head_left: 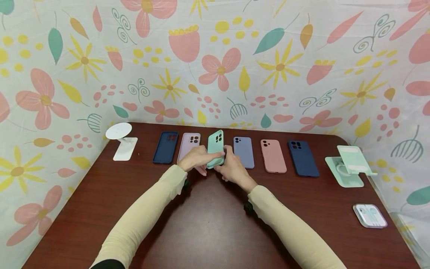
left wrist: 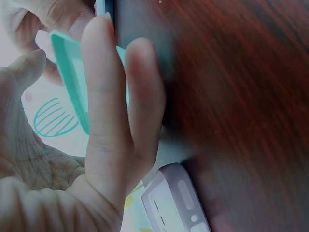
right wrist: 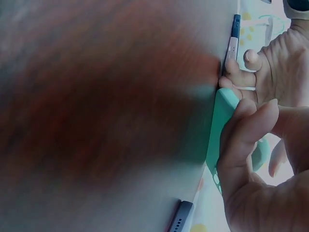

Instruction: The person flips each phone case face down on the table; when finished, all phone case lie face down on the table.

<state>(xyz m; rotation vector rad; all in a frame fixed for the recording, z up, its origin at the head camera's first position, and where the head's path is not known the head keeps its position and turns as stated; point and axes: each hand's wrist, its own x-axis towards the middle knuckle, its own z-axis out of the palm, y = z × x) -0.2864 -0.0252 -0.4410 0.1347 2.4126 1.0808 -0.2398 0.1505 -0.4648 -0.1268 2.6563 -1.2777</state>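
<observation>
Both hands are on a mint-green phone case [head_left: 214, 144], tilted up from the dark wooden table near the middle of a row of cases. My left hand [head_left: 195, 158] has its thumb across the lower part of the case. In the left wrist view, two of its fingers [left wrist: 102, 92] partly cover the case [left wrist: 71, 72]. My right hand [head_left: 234, 168] grips the lower right edge, and the right wrist view shows its curled fingers against the case [right wrist: 223, 113]. A lavender case [head_left: 186, 145] lies beside the left hand, a periwinkle case [head_left: 244, 152] beside the right.
A navy case [head_left: 164, 148] lies at the row's left; a pink case [head_left: 273, 157] and another navy case [head_left: 304, 160] lie to the right. A white stand [head_left: 125, 149] is at far left. At far right are a mint stand [head_left: 352, 158] and boxed earphones [head_left: 370, 215]. Patterned cloth hangs behind.
</observation>
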